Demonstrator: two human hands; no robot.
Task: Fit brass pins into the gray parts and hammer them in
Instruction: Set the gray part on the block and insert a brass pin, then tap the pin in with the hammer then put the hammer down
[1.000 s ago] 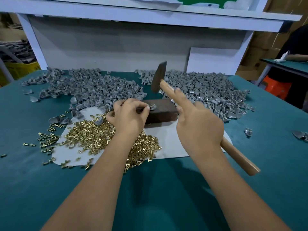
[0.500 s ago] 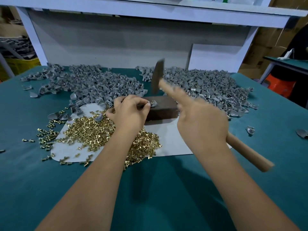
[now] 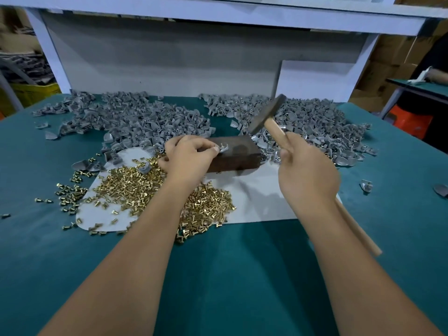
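- Head view: your left hand (image 3: 191, 156) pinches one small gray part (image 3: 224, 149) w/ its fingertips, atop the dark brown block (image 3: 238, 156).
- Your right hand (image 3: 308, 175) is curled round the wooden handle of 1 hammer (image 3: 266, 113), head tilted above the block's right end.
- Brass pins (image 3: 135, 190): shiny, short, too many to count, heaped on white sheet (image 3: 261, 202).
- 2 big gray-part piles (image 3: 135, 117) behind.
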